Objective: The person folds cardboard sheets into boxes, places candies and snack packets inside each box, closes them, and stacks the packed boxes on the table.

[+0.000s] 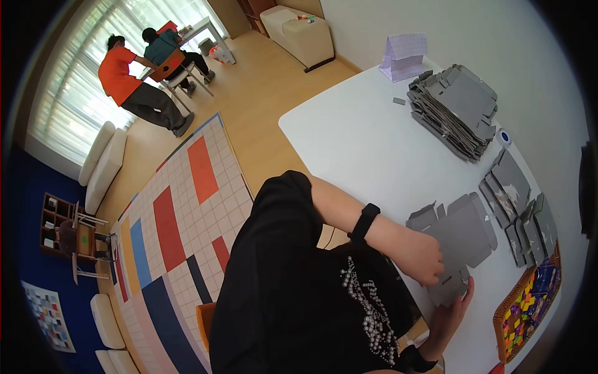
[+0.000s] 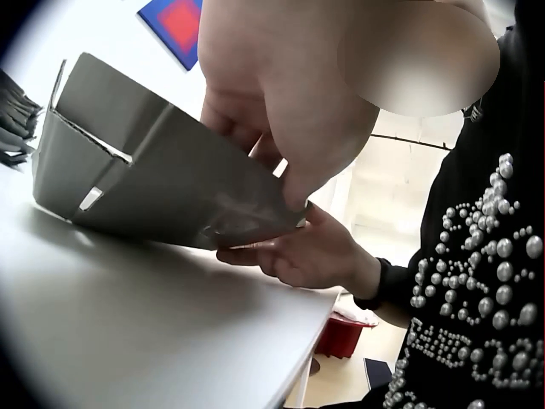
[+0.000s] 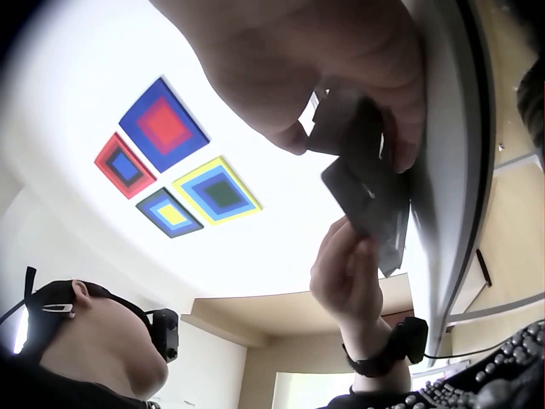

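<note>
A grey cardboard box blank point(image 1: 464, 234), with slots and flaps along its edges, lies on the white table in front of the person. My left hand point(image 1: 420, 258), with a black band at its wrist, grips the blank's near edge; in the left wrist view its thumb bends over the cardboard point(image 2: 162, 187), whose far side panel stands up. Opposite it, my right hand point(image 1: 450, 316) pinches a folded flap at the near corner. In the right wrist view the right thumb and fingers clasp the small flap point(image 3: 349, 123), and the left fingers point(image 3: 345, 273) hold the lower end.
On the white table point(image 1: 349, 131), a stack of flat grey blanks point(image 1: 458, 103) lies far back beside a tape roll point(image 1: 504, 138) and a purple checked stand point(image 1: 405, 56). Partly folded grey boxes point(image 1: 520, 206) and a wicker basket point(image 1: 500, 327) of colourful packets sit along the right. Two people are across the room.
</note>
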The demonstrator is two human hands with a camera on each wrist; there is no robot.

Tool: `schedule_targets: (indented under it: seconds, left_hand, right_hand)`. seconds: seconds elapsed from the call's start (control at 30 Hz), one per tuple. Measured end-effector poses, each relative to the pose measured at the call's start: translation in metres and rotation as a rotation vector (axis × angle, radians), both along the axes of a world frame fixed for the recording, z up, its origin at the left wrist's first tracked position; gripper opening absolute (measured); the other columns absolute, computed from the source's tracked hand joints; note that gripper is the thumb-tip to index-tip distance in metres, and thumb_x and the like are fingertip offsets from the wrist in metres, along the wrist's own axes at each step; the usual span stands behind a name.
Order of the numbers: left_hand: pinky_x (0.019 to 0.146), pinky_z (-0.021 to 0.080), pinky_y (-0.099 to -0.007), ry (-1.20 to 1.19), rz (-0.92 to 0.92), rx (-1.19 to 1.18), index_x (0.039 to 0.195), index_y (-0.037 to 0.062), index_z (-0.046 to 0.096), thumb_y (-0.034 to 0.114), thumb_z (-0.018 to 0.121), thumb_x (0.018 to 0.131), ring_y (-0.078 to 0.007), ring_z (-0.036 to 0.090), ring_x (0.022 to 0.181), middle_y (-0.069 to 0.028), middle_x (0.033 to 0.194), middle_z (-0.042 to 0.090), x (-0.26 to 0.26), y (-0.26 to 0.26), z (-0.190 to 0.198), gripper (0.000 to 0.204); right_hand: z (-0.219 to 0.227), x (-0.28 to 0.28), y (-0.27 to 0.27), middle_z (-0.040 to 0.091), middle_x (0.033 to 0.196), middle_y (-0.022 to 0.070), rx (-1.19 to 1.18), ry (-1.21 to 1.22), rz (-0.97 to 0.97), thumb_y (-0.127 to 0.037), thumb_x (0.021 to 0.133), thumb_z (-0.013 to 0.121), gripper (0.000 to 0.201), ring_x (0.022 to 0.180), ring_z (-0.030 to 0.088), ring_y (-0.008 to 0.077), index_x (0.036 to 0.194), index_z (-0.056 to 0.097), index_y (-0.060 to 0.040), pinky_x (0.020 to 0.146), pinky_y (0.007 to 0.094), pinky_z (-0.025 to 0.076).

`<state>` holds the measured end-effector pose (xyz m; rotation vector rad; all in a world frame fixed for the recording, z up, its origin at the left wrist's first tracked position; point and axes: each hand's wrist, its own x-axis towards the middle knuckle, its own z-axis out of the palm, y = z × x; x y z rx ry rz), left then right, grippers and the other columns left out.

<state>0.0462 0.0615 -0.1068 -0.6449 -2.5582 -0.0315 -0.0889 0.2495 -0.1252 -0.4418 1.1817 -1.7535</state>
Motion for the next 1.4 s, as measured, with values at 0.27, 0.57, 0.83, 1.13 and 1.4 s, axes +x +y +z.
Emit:
schedule_targets:
  seconds: [0.27,0.57,0.83,1.13,1.4]
  left_hand:
    - [0.069,0.046,-0.0371,0.087,0.393,0.427,0.095,0.0053,0.054,0.032,0.059,0.08,-0.0272,0.057,0.079,-0.0126,0.089,0.056,-0.015,-0.059,0.027,0.031]
    - [0.074,0.045,-0.0315,-0.653,0.249,1.487,0.119,-0.0023,0.044,0.028,0.06,0.082,-0.0194,0.057,0.088,-0.0143,0.1,0.058,-0.046,-0.061,-0.017,0.05]
    - [0.081,0.046,-0.0273,-0.836,-0.041,2.116,0.118,-0.0033,0.046,0.006,0.06,0.078,-0.0134,0.056,0.095,-0.0087,0.108,0.058,-0.045,-0.057,-0.038,0.043]
    - [0.091,0.042,-0.0311,-0.972,-0.082,2.297,0.126,0.0027,0.038,-0.007,0.048,0.071,-0.0183,0.052,0.105,-0.0104,0.114,0.052,-0.032,-0.047,-0.025,0.057]
    - [0.09,0.044,-0.0323,-0.956,-0.066,2.249,0.126,0.001,0.039,-0.008,0.046,0.067,-0.0189,0.053,0.103,-0.0102,0.111,0.054,-0.031,-0.048,-0.026,0.059]
  right_hand:
    - [-0.005,-0.01,0.01,0.03,0.134,0.0141,0.007,0.114,-0.139,-0.01,0.075,0.052,0.067,0.122,0.035,0.031,0.136,0.025,-0.0075,0.1,0.043,0.032]
    - [0.01,-0.016,0.021,0.035,0.13,0.0166,-0.086,0.226,-0.304,-0.018,0.075,0.062,0.075,0.12,0.036,0.0319,0.137,0.022,-0.0075,0.098,0.0459,0.032]
    - [0.003,-0.03,0.024,0.037,0.13,0.0146,0.005,0.202,-0.354,-0.003,0.075,0.05,0.064,0.117,0.041,0.03,0.136,0.027,-0.0068,0.098,0.0409,0.035]
    - [-0.006,-0.041,0.042,0.046,0.123,0.0113,0.027,0.119,-0.406,0.004,0.082,0.048,0.053,0.11,0.048,0.0205,0.131,0.031,-0.0055,0.093,0.0325,0.039]
    - [-0.006,-0.049,0.045,0.051,0.109,0.0106,0.171,0.544,-0.468,0.005,0.083,0.047,0.038,0.103,0.05,0.0175,0.12,0.042,-0.0011,0.088,0.0286,0.04]
